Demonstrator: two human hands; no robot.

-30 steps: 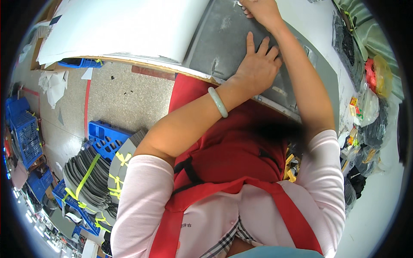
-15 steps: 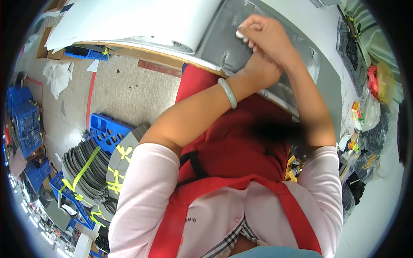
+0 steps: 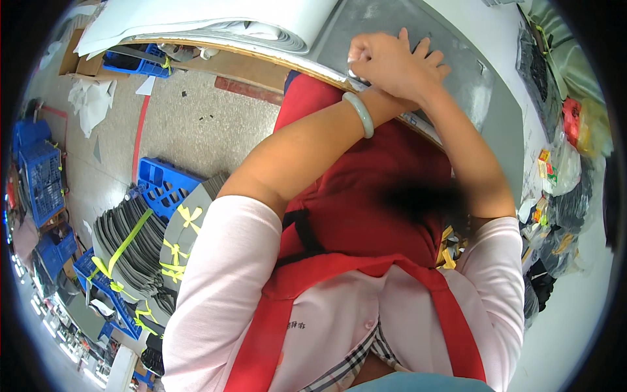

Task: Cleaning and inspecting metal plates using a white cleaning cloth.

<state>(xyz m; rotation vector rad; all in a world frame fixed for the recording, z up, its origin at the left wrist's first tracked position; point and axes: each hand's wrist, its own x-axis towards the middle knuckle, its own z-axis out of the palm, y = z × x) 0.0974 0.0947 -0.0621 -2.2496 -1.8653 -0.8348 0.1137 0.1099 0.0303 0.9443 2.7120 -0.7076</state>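
at the far left, blue crates (image 3: 42, 186) stand stacked on the floor, and a crumpled white sheet (image 3: 91, 104) hangs near the table. next come thick stacks of grey cut pieces (image 3: 127, 242), tied with yellow-green ribbons (image 3: 173, 261), just beside another blue crate (image 3: 166, 186). farther up, a blue bin (image 3: 137, 62) sits below the table edge. on the table, a large white roll (image 3: 196, 19) lies right beside the dark grey panel (image 3: 467, 88), its coiled end facing the person and taking up the room on that side.

the left forearm, with a pale green bangle (image 3: 360, 115), reaches in over the table edge. the right hand (image 3: 392, 65) lies across the left wrist, fingers curled in narrow; whether it pinches something small i cannot tell. it covers most of the left hand (image 3: 428, 62), whose fingers are spread wide above the panel; contact there is unclear. the panel, smudged with white, lies under both hands. below them, a dark blur (image 3: 424, 202) hides part of the red apron (image 3: 372, 176).

to the right are a lighter grey sheet (image 3: 506, 124), a black wrapped bundle (image 3: 535, 72), a red bag (image 3: 571, 121), a yellowish bag (image 3: 594, 130) and dark plastic bags (image 3: 568, 206).
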